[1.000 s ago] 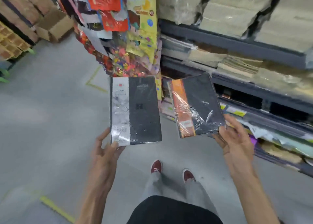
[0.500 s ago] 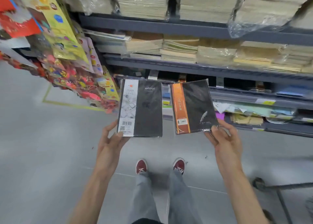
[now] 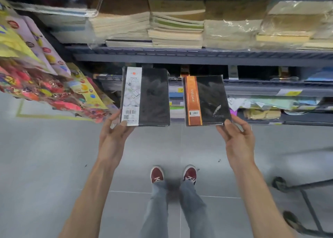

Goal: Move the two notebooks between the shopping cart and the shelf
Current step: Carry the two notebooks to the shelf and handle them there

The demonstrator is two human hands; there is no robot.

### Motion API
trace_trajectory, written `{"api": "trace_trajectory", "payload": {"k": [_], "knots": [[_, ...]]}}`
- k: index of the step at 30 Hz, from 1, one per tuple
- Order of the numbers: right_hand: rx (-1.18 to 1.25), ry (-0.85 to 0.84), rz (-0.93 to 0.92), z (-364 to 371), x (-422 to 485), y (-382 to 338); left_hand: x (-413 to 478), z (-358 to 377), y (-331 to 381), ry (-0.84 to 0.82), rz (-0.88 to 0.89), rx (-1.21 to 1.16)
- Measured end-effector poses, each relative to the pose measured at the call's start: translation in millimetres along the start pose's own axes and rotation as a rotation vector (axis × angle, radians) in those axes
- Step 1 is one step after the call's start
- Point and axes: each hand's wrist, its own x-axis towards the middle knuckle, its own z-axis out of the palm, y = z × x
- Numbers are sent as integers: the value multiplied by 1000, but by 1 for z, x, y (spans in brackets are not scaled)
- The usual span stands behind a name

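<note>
Notebooks: the white-band notebook (image 3: 149,97) and the orange-band notebook (image 3: 207,101), both in clear wrap, are held side by side in the air in front of the shelf (image 3: 198,56). Neither one lies on the shelf or in the cart.
Left grip (image 3: 112,138): it pinches the lower left corner of the white-band notebook, with the thumb on the cover.
White band, writing: there is a red round mark at the top and a short heading in capitals that is too blurred to read. A barcode and a QR code are at the bottom.
Orange band, writing: a vertical row of characters that I cannot read, and a small barcode label low on the band.
Black cover, emblem: a silver feather with tiny text under it, not legible.
Right grip (image 3: 237,138): it pinches the lower right corner of the orange-band notebook, with the thumb on the cover.
Shopping cart (image 3: 279,183): only a wheel and some frame bars show at the lower right, well apart from the notebooks.
Progress: I judge that the move is half way. Both notebooks are in the hands and the person faces the shelf, so putting them down there seems to be what is left.
</note>
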Motion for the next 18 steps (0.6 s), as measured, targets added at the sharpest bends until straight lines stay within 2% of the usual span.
{"api": "trace_trajectory", "payload": {"k": [8, 18], "knots": [[49, 28, -63, 25, 39, 28, 58, 0, -21, -68, 67, -2], [104, -41, -185, 48, 88, 66, 127, 5, -50, -159, 217, 51]]}}
